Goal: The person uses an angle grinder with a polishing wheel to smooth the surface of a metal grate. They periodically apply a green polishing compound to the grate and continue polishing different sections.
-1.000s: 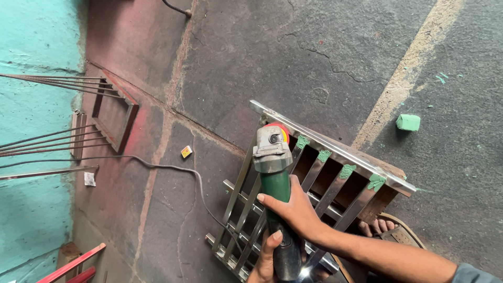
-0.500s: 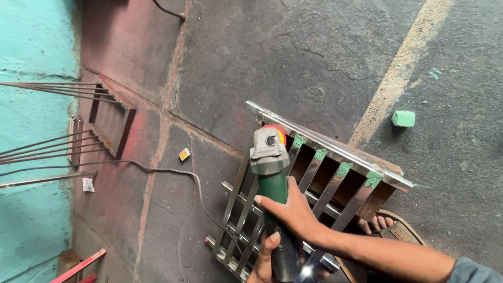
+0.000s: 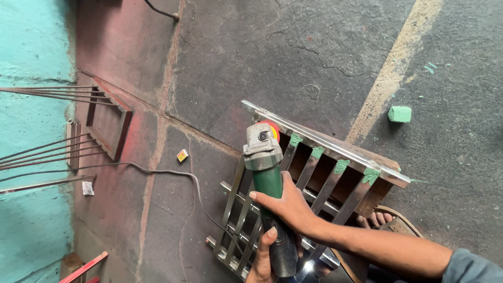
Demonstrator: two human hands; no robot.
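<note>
Not much has shifted since half a second back from where I sit, the grinder head just crept slightly toward 6 o'clock. Right hand (image 3: 287, 205) is wrapped over the green angle grinder (image 3: 267, 178), forearm reaching in from 4 o'clock. Left hand (image 3: 263, 258) clasps the rear handle, I think, it's partly cropped. The grinder sits over the steel grille (image 3: 314, 167).

floor (image 3: 293, 57): dark cracked concrete, pale stripe (image 3: 390, 78) | wall (image 3: 31, 68): teal, poss. plaster
</note>
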